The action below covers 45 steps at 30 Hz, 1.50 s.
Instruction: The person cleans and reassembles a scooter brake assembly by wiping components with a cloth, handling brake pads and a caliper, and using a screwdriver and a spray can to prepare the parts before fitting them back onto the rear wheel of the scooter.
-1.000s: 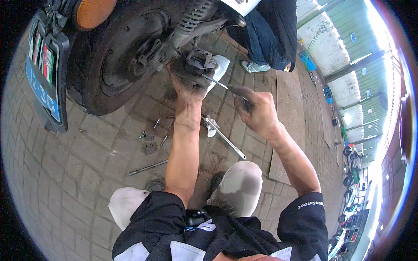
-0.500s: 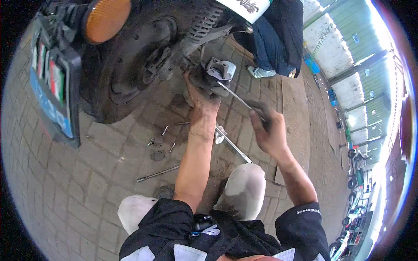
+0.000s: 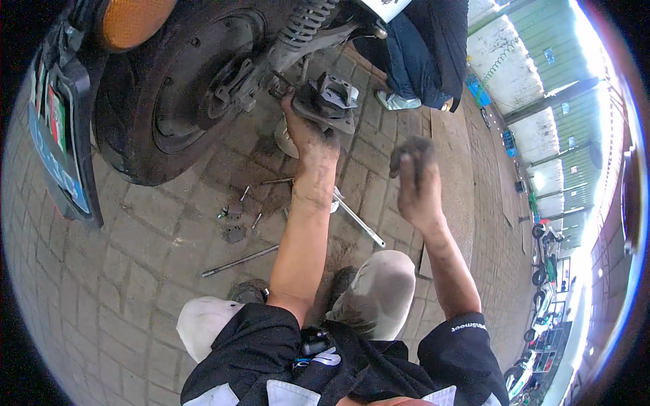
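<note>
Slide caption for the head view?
Left hand holds a dark metal part beside a wheel, right hand apart from it, metal rod on the paving.

Left grip (image 3: 314, 137) forward, right grip (image 3: 418, 181) apart

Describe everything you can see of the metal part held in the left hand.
The metal part is a chunky, irregular piece that looks grimy. A paler, silvery bracket-like section with cut-outs sits over a dark body, with a flat, dark, plate-like edge below. It is tilted, held above the paving to the right of the wheel. The left hand grips it from below; whether anything else is attached is unclear.
</note>
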Available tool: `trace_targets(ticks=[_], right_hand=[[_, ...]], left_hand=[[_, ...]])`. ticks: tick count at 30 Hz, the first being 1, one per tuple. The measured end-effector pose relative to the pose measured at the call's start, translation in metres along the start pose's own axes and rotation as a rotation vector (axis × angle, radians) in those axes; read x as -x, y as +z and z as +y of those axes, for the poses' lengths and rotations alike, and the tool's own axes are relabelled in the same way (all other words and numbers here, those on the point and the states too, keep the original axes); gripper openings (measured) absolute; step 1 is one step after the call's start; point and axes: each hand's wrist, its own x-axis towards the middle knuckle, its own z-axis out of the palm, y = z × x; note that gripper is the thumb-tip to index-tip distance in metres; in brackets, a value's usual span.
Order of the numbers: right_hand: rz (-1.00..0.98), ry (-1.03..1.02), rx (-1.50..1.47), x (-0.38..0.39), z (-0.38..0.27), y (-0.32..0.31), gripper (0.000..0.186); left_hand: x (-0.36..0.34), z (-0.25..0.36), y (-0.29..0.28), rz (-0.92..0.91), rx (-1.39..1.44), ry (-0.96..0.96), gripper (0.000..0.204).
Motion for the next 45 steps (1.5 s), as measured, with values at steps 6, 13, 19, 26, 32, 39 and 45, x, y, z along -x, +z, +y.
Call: trace_targets(ticks=[6, 13, 19, 26, 32, 39, 45], right_hand=[[-0.21, -0.63, 0.635, -0.061, -0.011, 0.014, 0.032], [-0.551, -0.961, 0.899, -0.11, -0.029, 0.007, 0.036], [-0.621, -1.055, 0.982, -0.123, -0.033, 0.009, 0.034], [-0.677, -1.037, 1.035, -0.126, -0.043, 0.014, 0.036], [-0.788, -1.018, 1.09, -0.127, -0.079, 0.025, 0.033], [-0.883, -0.859, 1.118, -0.134, -0.082, 0.032, 0.033], [-0.855, -0.806, 1.051, -0.137, -0.08, 0.034, 0.047]], left_hand=[[-0.001, 0.0, -0.007, 0.036, -0.125, 0.081, 0.051], [-0.002, 0.002, -0.009, -0.053, -0.151, 0.069, 0.048], [-0.009, 0.003, -0.009, -0.071, -0.141, 0.062, 0.046], [-0.004, 0.007, -0.005, -0.138, -0.112, 0.031, 0.046], [-0.004, 0.005, -0.014, -0.037, -0.137, 0.1, 0.041], [-0.006, 0.008, -0.016, -0.166, -0.081, 0.011, 0.05], [-0.007, 0.012, -0.016, -0.132, -0.075, -0.044, 0.051]])
